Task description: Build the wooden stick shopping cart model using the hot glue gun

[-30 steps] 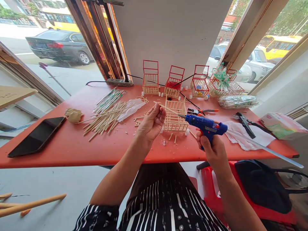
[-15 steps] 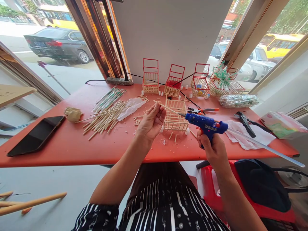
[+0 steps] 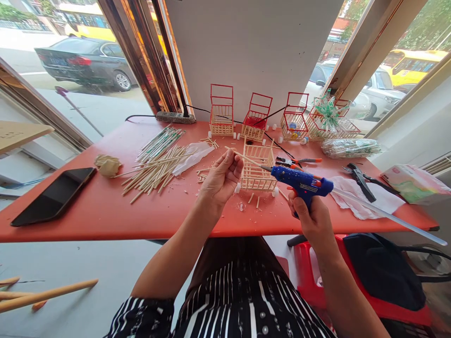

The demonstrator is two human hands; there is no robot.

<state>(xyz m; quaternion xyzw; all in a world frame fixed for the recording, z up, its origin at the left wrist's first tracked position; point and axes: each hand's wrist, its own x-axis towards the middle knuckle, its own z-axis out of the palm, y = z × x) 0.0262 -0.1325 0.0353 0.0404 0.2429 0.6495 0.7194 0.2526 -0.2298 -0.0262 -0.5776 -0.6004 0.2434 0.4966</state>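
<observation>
Between the thumb and fingers of my left hand (image 3: 224, 174) is a thin wooden stick (image 3: 248, 159), slanting down to the right. My right hand (image 3: 312, 216) is wrapped round the handle of a blue hot glue gun (image 3: 303, 180). The gun's nozzle is at the stick's right end; whether they touch I cannot tell. A long clear glue stick (image 3: 387, 213) juts out of the gun's back. Behind the held stick stands a small wooden cart (image 3: 259, 182) with white wheels, partly covered by my left hand.
Several small carts with red handles, one a red-handled cart (image 3: 221, 117), line the back. Loose wooden sticks (image 3: 155, 176) and a phone (image 3: 52, 197) lie left. Orange-handled pliers (image 3: 296, 162), black cutters (image 3: 359, 180) on white tissue and a tissue pack (image 3: 416, 183) are right.
The view has shifted very slightly. Both hands, the stick and the glue gun hold nearly the same position.
</observation>
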